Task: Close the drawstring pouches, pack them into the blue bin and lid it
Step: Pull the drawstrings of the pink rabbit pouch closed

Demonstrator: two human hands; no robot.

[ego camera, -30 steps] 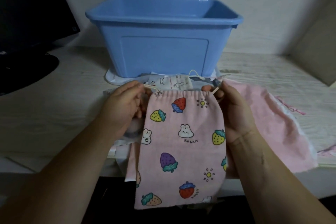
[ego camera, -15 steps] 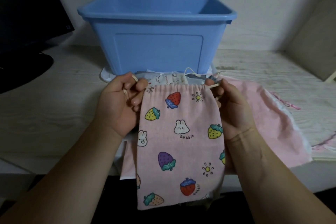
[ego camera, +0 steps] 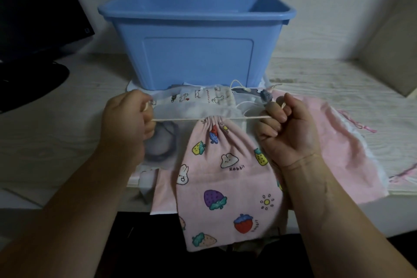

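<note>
A pink strawberry-and-rabbit pouch hangs in front of me, its mouth gathered into a tight bunch at the top. Its cream drawstring runs taut and level to both sides. My left hand grips the left end, my right hand grips the right end. The open blue bin stands behind on the table, no lid on it. More pouches lie between the bin and my hands: a white animal-print pouch and a white pouch.
A plain pink pouch lies flat at the right, by the table's front edge. A white flat piece shows under the bin. A dark monitor and its base stand at the left. A beige panel leans at the right.
Both hands have pulled apart sideways with the drawstring ends. The pouch mouth, wide and flat before, is now cinched into a narrow bunch.
</note>
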